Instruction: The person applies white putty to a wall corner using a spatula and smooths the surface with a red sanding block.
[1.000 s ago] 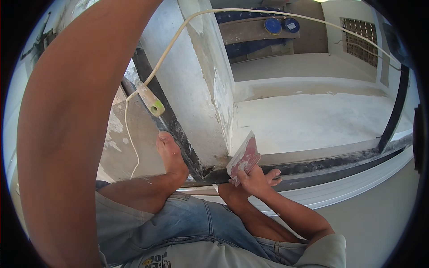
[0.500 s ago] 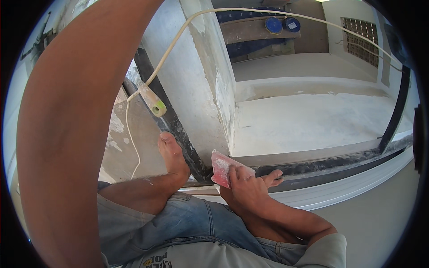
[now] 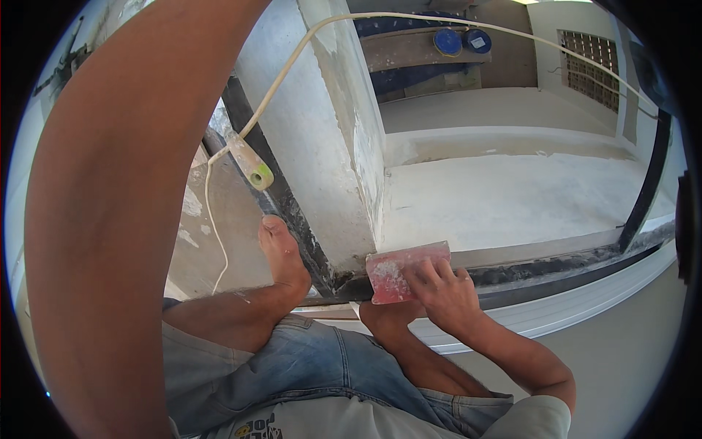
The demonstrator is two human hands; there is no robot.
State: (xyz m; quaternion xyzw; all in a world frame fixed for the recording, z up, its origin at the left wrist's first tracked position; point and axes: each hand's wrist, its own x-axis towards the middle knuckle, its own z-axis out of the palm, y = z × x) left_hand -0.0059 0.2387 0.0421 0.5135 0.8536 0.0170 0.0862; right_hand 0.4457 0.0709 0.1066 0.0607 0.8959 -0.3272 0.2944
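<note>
Head view: at near right, our right hand [image 3: 447, 296] grips a smeared, flat red tool [image 3: 396, 272]; our left hand's state we cannot tell.

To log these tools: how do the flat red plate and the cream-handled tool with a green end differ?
The flat red plate is broad and thin; the cream-handled tool with a green end shows a narrow, rounded handle with a hole. The right hand grips the plate; no hand is on the tool's handle. Both overlap black bars in view.
</note>
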